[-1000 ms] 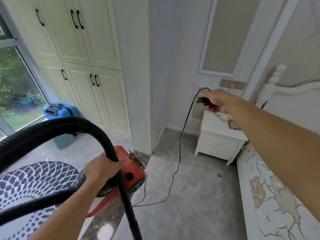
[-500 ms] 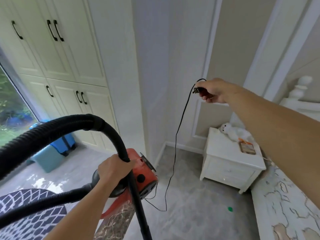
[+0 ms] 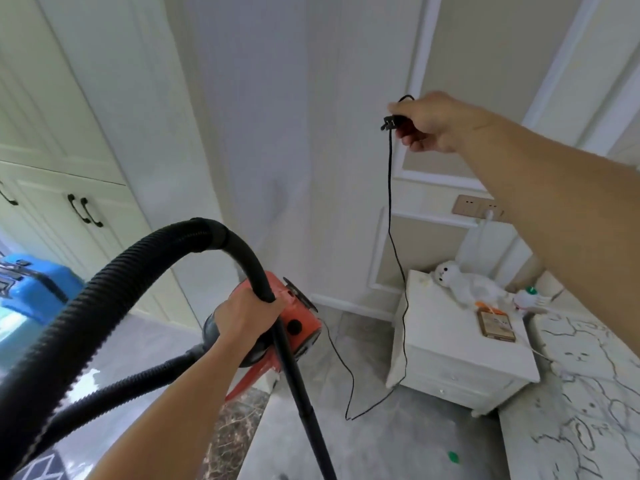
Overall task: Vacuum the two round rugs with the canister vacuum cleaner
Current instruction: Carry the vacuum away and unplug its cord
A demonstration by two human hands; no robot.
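Landmark: white bedside cabinet (image 3: 446, 327).

- Orange canister vacuum cleaner (image 3: 296, 308): left of the cabinet, held off the floor.
- Left hand (image 3: 246, 317): fingers curled round the black rigid wand (image 3: 301, 393) where it crosses the canister top. Cannot tell whether it also takes a carry handle. Black corrugated hose (image 3: 104, 289) arches away to the left.
- Right hand (image 3: 433, 123): high above the cabinet, pinching the black power plug (image 3: 389, 124). Thin black cord (image 3: 394, 237) hangs slack past the cabinet's left edge.
- Beige wall socket plate (image 3: 465, 204): just above the cabinet, below the plug.
- Dark patterned rug (image 3: 38, 467): one corner, far left of the cabinet.

Judgement: canister probably moderately heavy and rigid, so carry it from the top. Hose floppy and springy. Hold the plug by its body, not the limp cord.
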